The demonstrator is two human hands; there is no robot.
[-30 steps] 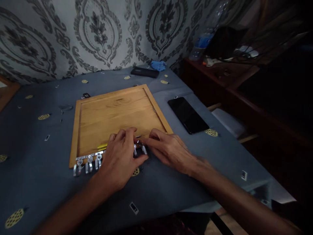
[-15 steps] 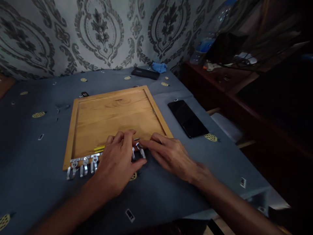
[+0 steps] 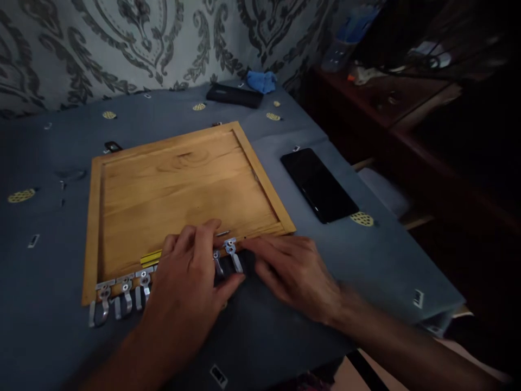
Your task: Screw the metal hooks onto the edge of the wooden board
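A framed wooden panel (image 3: 183,190) lies flat, with a row of metal hooks (image 3: 127,288) along its near edge. My left hand (image 3: 189,293) covers the middle of that edge, fingers bent over the frame and thumb in front, hiding some hooks. Beside its thumb, the rightmost metal hook (image 3: 232,250) sits at a slight angle. My right hand (image 3: 295,271) is at the frame just right of this hook, index finger and thumb drawn together; anything small between them cannot be made out. A yellow stick-like item (image 3: 150,258) and a thin metal piece (image 3: 222,233) lie on the panel near my left fingers.
A black phone (image 3: 319,184) lies right of the panel on the blue tablecloth (image 3: 260,347). Farther back are a dark case (image 3: 234,96) and a blue cloth (image 3: 261,81). Dark red furniture (image 3: 366,103) carrying cables and a bottle (image 3: 342,51) stands at the right.
The view has shifted closer and lower, so the panel appears larger. Both hands keep nearly the same places; my right fingers have drawn slightly away from the rightmost hook, which shows more fully.
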